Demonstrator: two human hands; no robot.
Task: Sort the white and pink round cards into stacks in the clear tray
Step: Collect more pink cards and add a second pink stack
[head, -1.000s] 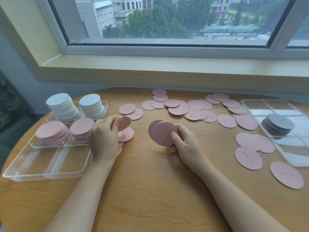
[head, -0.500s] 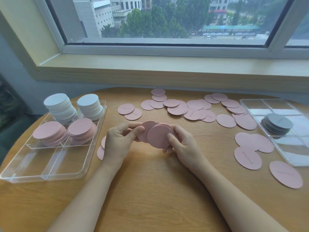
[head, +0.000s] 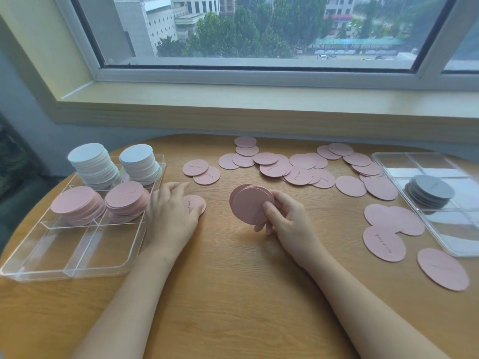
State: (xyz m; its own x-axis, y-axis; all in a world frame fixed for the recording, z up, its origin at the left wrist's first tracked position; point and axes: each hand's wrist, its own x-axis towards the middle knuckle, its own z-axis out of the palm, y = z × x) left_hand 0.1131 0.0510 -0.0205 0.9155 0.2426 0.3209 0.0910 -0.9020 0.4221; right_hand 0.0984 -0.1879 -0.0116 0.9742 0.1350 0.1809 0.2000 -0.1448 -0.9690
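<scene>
We've got four stacks in the tray (head: 77, 265), loads of pink cards (head: 298, 172) left; right hand (head: 287, 221) grips a bunch (head: 250, 206), left hand (head: 171, 211) flat on one

Left hand (head: 171, 216) hides part of pink card (head: 195, 203)

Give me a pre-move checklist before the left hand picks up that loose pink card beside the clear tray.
1. Left hand on a pink card lying on the table: ok, fingers rest on it.
2. Card actually gripped: not ok, it lies flat.
3. Right hand grips the held pink bunch: ok.
4. Clear tray has free compartments: ok, the near ones hold nothing.
5. Pink stacks in the tray tidy: not ok, cards are fanned.
6. Further cards under the left hand: cannot tell.
</scene>
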